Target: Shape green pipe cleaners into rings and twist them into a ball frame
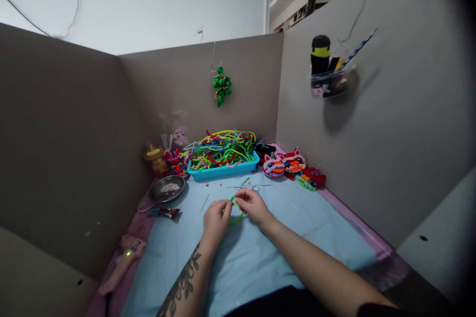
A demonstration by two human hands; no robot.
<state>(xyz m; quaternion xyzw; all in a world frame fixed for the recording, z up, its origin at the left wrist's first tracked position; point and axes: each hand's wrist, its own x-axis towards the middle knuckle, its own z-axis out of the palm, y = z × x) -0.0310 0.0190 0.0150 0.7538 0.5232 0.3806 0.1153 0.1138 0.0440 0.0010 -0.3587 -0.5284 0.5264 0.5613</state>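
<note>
A bright green pipe cleaner (235,220) is bent into a loop between my two hands, low over the blue cloth. My left hand (216,218) pinches it from the left with thumb and forefinger. From the right, my right hand (253,206) pinches another part of it near the top of the loop. The fingertips of both hands almost meet there. Just beyond the hands lies a pair of scissors (255,188), partly hidden by my right hand. A thin straight stick or wire (204,203) lies left of my left hand.
Behind stands a blue tray (223,172) heaped with coloured pipe cleaners. Colourful fuzzy figures (274,165) sit at right. A metal dish (167,189), a small packet (165,213) and a pink glue gun (124,265) line the left side. Grey partitions (245,89) enclose the table.
</note>
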